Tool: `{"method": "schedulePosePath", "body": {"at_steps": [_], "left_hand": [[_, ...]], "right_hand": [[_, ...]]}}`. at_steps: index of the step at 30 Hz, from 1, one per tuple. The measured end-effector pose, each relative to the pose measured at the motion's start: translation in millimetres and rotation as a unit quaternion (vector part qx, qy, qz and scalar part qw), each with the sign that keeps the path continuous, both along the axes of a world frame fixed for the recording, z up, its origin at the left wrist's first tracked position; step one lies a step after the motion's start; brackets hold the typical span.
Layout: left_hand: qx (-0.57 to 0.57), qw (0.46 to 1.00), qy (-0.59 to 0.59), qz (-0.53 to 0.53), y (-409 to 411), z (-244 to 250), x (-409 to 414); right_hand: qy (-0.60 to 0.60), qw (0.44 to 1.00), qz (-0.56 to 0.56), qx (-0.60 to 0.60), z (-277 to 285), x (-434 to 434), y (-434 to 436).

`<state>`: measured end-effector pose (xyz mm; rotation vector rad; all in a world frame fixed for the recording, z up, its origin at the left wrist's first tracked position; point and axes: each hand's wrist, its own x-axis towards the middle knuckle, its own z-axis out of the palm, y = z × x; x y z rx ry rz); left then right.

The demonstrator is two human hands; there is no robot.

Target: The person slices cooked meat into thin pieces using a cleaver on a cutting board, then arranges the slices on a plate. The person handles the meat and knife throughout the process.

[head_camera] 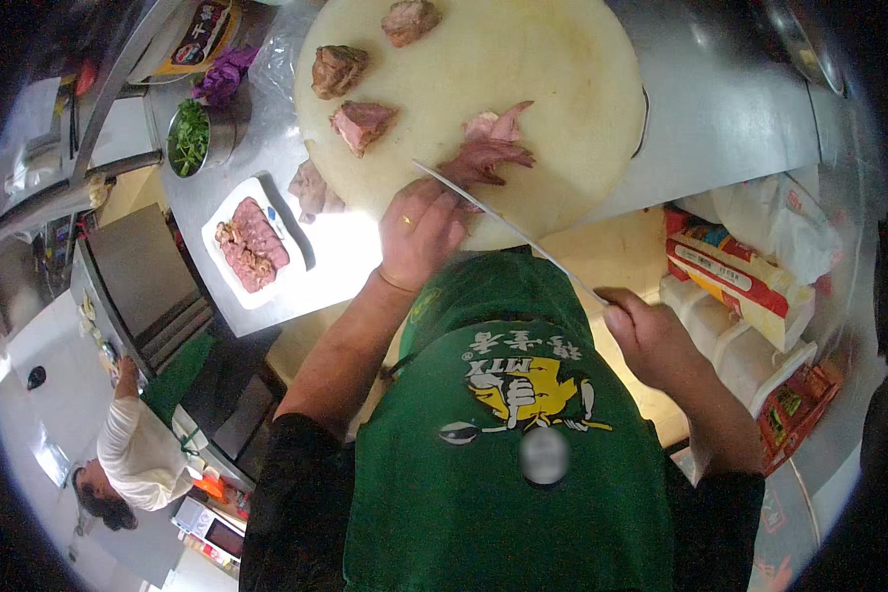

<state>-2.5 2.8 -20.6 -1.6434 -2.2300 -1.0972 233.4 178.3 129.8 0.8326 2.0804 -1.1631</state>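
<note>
My right hand (647, 337) is closed around the handle of a long-bladed kitchen knife (507, 222). The blade reaches up and left over the near part of a round, pale cutting board (562, 66), close beside the fingers of my left hand (423, 229). Those fingers are bent down at the board's near edge; the blade and knuckles partly hide what lies under them. Just beyond the blade are dark pink meat slices (488, 159). Several brown chunks of cooked meat (362, 126) sit on the board's left side. A white plate (296, 263) holds sliced meat, left of my left hand.
Another meat piece (314, 191) lies beside the board. Farther left are a metal container of chopped greens (189, 139), purple leaves (224, 76) and a plastic bag (275, 63). Packages (732, 277) and a red crate (799, 414) are at right. A co-worker (144, 451) is at lower left.
</note>
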Motion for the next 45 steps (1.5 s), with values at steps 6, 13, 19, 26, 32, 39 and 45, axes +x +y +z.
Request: {"method": "schedulePosePath", "body": {"at_steps": [6,13,19,26,32,39,45], "left_hand": [[-0.019,1.000,0.011,0.004,-1,2,-1],[-0.010,1.000,-0.008,-0.015,2,1,-2],[-0.026,1.000,-0.014,-0.009,1,5,-2],[-0.011,1.000,-0.015,-0.016,-2,-4,-5],[-0.002,1.000,-0.003,-0.001,-7,-7,0],[0.012,1.000,0.018,0.005,1,5,-2],[0.006,1.000,-0.011,-0.012,1,0,-3]], "right_hand": [[-0.064,0.997,0.029,0.008,41,13,-9],[-0.056,0.998,0.031,-0.028,41,14,-11],[-0.018,0.999,0.039,-0.029,19,0,-7],[0.072,0.997,0.031,-0.012,-24,-43,-14],[-0.061,0.997,0.031,0.032,7,20,-7],[-0.080,0.996,0.043,-0.022,44,7,-10],[-0.060,0.997,0.034,-0.037,38,8,-9]]}}
